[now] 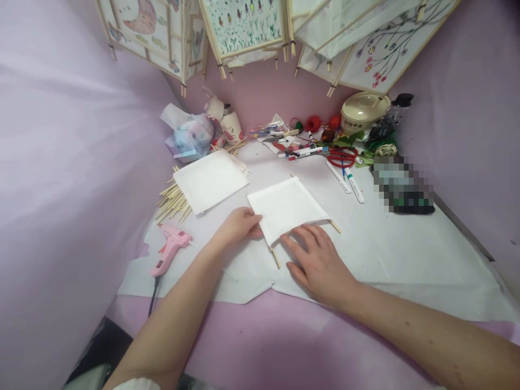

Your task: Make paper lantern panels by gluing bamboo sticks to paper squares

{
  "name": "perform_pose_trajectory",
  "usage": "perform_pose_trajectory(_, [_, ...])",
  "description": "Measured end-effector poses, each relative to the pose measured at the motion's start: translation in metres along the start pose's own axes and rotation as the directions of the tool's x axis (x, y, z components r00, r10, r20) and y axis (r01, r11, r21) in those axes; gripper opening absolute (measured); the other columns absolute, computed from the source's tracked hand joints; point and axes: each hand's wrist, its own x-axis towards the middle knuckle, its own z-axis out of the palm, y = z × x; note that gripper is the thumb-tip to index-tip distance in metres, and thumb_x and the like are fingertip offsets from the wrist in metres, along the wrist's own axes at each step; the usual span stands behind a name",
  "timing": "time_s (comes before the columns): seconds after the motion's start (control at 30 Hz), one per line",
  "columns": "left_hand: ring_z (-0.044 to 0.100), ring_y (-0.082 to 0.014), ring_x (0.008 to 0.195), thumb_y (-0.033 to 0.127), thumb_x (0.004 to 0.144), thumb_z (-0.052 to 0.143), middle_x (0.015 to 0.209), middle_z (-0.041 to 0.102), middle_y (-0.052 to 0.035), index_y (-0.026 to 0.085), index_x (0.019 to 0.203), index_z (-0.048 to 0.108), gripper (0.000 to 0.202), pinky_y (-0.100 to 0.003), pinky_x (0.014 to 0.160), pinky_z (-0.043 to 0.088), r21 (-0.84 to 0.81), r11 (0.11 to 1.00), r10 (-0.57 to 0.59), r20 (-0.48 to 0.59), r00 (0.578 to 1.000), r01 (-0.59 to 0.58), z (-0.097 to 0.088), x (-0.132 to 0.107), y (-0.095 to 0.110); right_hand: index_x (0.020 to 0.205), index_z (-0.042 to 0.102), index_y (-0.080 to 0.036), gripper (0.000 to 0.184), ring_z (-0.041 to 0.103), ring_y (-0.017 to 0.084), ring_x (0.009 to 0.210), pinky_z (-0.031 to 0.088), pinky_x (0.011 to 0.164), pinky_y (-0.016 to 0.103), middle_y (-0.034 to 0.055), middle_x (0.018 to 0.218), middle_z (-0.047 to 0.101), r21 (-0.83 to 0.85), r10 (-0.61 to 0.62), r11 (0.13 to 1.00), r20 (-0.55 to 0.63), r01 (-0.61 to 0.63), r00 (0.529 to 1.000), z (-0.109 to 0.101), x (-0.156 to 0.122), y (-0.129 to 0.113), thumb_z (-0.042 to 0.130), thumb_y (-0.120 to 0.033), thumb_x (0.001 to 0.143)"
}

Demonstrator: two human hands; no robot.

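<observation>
L hand (239, 225) curls at 9 o'clock edge of paper panel (286, 207), grip unclear; R hand (317, 262) flat, open at 6 o'clock.

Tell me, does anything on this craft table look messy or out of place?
Mostly small things. The wooden sticks lie in a loose, fanned heap, partly under the far paper panel. The white cover sheet has a jagged front edge near the right hand. Pens and red scissors are scattered in the back corner.
</observation>
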Motion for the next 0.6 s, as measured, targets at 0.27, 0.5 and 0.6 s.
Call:
perform_pose_trajectory(0.27, [0.056,-0.0166,0.055,0.035,0.080,0.065,0.056,0.059,0.0009,0.021,0.066,0.052,0.023,-0.030,0.059,0.041,0.398,0.912,0.163,-0.125,0.979,-0.100,0.003,-0.014,0.006,0.136,0.054,-0.017,0.047,0.039,0.034,0.127,0.031,0.112,0.056,0.0152,0.133,0.050,0.001,0.017,1.000,0.057,-0.017,0.998,0.001,0.002,0.000,0.052,-0.033,0.091])
perform_pose_trajectory(0.5, [0.057,-0.0196,0.087,0.020,0.085,0.058,0.091,0.060,-0.0024,0.022,0.086,0.058,0.002,-0.033,0.079,0.045,0.613,0.593,0.641,0.031,0.767,-0.522,0.010,-0.030,-0.005,0.132,0.056,-0.016,0.044,0.041,0.033,0.121,0.035,0.109,0.053,0.0153,0.130,0.052,0.025,-0.007,1.000,0.047,0.005,0.999,-0.004,0.003,0.000,0.052,-0.032,0.092])
perform_pose_trajectory(0.6, [0.057,-0.0210,0.101,0.021,0.088,0.058,0.104,0.062,-0.0044,0.022,0.086,0.062,0.005,-0.037,0.092,0.045,0.551,0.577,0.670,0.104,0.735,-0.603,0.009,-0.035,-0.013,0.129,0.058,-0.018,0.040,0.042,0.031,0.118,0.037,0.107,0.050,0.0136,0.127,0.054,0.059,-0.043,0.997,0.032,0.041,0.999,-0.004,0.003,0.001,0.052,-0.031,0.092])
